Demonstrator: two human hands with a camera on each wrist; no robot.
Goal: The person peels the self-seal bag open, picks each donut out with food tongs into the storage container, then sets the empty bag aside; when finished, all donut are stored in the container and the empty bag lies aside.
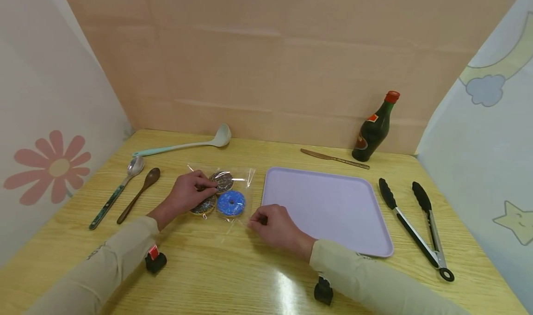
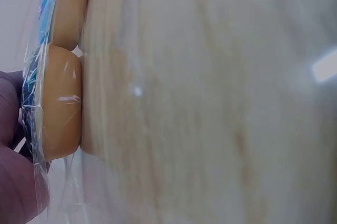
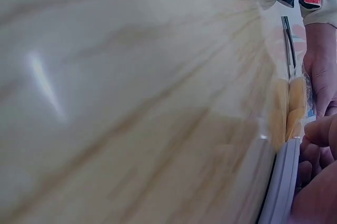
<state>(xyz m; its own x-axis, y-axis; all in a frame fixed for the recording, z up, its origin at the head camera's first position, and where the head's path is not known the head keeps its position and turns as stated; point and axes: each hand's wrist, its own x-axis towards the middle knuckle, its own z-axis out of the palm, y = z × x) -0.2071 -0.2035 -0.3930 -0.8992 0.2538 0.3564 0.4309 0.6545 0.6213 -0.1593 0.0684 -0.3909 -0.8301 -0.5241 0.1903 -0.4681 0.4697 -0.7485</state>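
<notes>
A clear plastic bag (image 1: 248, 178) lies on the table with several ring doughnuts inside. One is a blue doughnut (image 1: 231, 203) with sprinkles; a dark doughnut (image 1: 222, 182) and another are chocolate-coloured, partly covered by my left hand (image 1: 188, 194). That hand's thumb and fingers pinch at the bag's film over the dark doughnuts. In the left wrist view the tan side of a doughnut (image 2: 63, 103) shows through the film beside my thumb. My right hand (image 1: 276, 227) pinches the bag's near right corner, its fingers curled, by the lilac tray's left edge.
The lilac tray (image 1: 329, 208) lies right of the bag. Tongs (image 1: 416, 234) stand open at far right; a dark bottle (image 1: 374, 132) and a knife (image 1: 335, 158) are behind. A ladle (image 1: 187, 144), a metal spoon (image 1: 118, 192) and a wooden spoon (image 1: 139, 194) lie left.
</notes>
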